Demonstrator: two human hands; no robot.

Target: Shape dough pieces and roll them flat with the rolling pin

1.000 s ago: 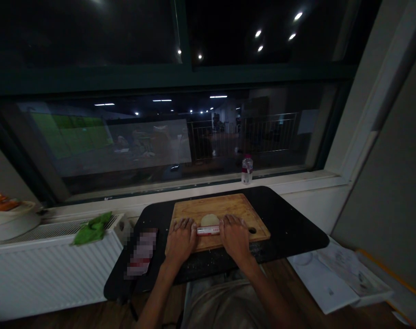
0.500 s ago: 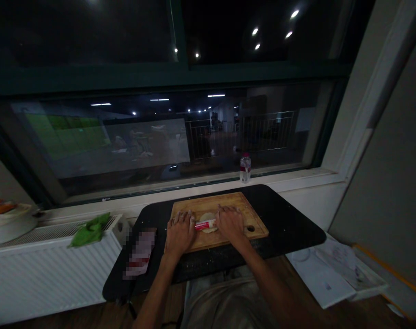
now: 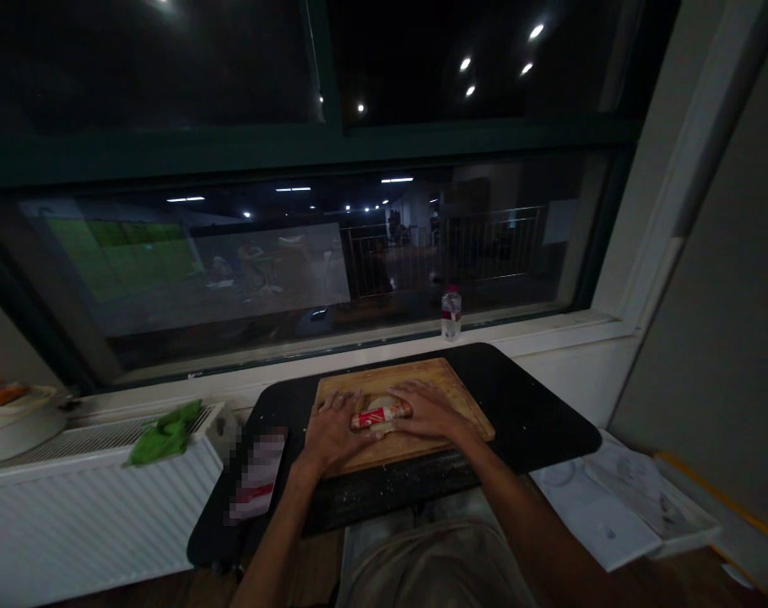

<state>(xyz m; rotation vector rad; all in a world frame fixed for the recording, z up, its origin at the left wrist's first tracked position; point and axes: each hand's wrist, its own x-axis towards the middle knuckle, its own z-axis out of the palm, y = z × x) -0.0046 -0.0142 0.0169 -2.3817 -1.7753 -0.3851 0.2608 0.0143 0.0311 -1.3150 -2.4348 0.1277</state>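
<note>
A wooden cutting board lies on a black table. On the board, a pale round of dough sits under a red-and-white cylinder that lies across it. My left hand rests flat on the cylinder's left end, fingers stretched out. My right hand lies flat over its right end, fingers extended toward the left. Most of the dough is hidden by the cylinder and my hands.
A small water bottle stands on the window sill behind the table. A red-and-white packet lies on the table's left. A green cloth and a white bowl sit on the radiator. Papers lie at the right.
Both hands and the cylinder have moved forward over the dough and back a little. The cylinder now tilts, its right end farther away. The camera has shifted slightly.
</note>
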